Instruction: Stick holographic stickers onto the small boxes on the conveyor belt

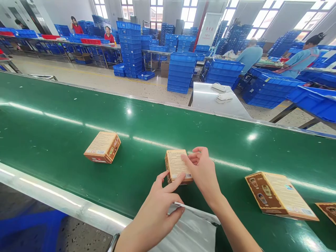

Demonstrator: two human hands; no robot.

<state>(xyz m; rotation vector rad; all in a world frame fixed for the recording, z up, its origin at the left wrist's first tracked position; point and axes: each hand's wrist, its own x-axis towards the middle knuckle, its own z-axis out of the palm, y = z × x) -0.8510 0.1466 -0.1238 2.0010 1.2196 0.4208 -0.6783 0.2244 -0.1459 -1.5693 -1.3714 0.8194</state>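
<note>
A small tan and brown cardboard box (176,161) with printed text and a barcode on top sits on the green conveyor belt in front of me. My right hand (203,171) is at its right side, thumb on the top face and fingers curled by the edge; whether a small piece lies under the thumb I cannot make out. With its index and another finger, my left hand (160,206) touches the box's near left part. The same hand pinches a glossy silvery sheet (193,229) between thumb and fingers, and the sheet hangs below the box.
Another box (102,143) lies to the left on the belt (65,140). On the right are a box with a shiny sticker (283,196) and a partly cut-off box (328,210). Beyond the belt stand a metal table (210,98), stacked blue crates (181,73) and several people.
</note>
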